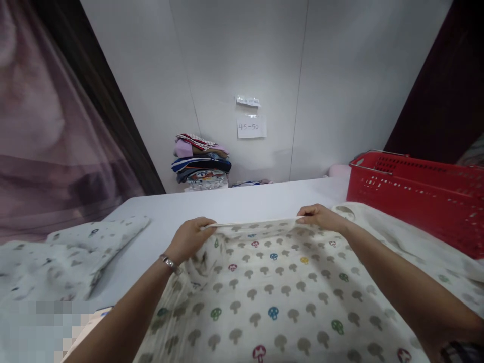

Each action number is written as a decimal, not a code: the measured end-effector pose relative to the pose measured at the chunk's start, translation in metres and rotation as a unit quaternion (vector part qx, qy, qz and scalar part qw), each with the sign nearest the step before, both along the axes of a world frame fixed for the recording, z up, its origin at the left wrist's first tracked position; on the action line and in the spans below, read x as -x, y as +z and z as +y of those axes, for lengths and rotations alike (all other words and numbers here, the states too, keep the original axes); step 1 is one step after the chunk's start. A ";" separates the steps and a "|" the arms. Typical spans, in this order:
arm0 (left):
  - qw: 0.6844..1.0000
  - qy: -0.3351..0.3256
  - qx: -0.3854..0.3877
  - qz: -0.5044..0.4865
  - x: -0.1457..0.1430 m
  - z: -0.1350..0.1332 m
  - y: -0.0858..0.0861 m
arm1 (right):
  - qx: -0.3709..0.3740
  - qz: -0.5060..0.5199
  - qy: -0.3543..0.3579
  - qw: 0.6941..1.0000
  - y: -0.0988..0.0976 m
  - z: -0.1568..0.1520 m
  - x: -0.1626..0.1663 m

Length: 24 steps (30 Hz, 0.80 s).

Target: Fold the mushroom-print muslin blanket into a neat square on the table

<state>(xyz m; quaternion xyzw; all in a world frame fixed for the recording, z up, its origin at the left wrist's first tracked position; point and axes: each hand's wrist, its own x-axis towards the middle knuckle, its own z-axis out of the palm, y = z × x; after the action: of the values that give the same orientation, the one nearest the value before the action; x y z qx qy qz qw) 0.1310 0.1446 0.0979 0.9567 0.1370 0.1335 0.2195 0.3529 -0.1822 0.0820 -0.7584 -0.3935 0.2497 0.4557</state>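
Note:
A cream cloth printed with mushrooms (280,290) fills the lower middle of the head view, mostly grey shapes with a few coloured ones. Its far edge is stretched taut between my two hands. My left hand (192,237) pinches that edge at the left, and a bracelet circles the wrist. At the right, my right hand (317,218) grips the same edge between thumb and fingers. The cloth's near end runs out of view at the bottom. Some folds bunch up beside my left wrist.
A white table (260,204) lies beneath. Another printed white cloth (71,257) rests at the left. On the right stands a red plastic basket (408,201), with pale fabric (408,237) before it. A stack of folded clothes (202,164) sits by the wall, near a paper sign (251,127).

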 end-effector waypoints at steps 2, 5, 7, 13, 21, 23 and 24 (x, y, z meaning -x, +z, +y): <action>0.999 -0.033 0.028 -0.023 -0.001 0.009 -0.003 | -0.002 -0.005 0.002 1.000 0.005 0.002 0.010; 0.996 -0.043 0.022 -0.069 -0.003 0.020 -0.007 | -0.005 -0.020 0.006 1.000 0.012 0.007 0.030; 0.995 -0.012 0.016 -0.095 -0.005 0.020 -0.008 | -0.012 -0.035 0.024 0.999 0.016 0.014 0.043; 0.999 -0.040 -0.014 -0.010 -0.011 -0.042 -0.005 | -0.046 -0.098 0.050 0.993 0.004 0.050 0.075; 0.971 -0.190 -0.097 0.110 -0.015 -0.119 -0.019 | -0.043 -0.298 0.106 0.948 -0.010 0.053 0.113; 0.968 -0.200 -0.089 0.125 -0.019 -0.120 -0.023 | -0.024 -0.331 0.097 0.938 -0.010 0.047 0.118; 0.965 -0.207 -0.090 0.132 -0.020 -0.120 -0.024 | -0.014 -0.338 0.095 0.936 -0.010 0.044 0.119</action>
<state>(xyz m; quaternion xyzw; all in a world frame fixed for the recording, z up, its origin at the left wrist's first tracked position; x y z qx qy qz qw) 0.1514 0.0249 0.0739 0.9891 -0.0487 -0.0301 0.1358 0.2337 -0.1380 0.0723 -0.7509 -0.5976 0.0151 0.2807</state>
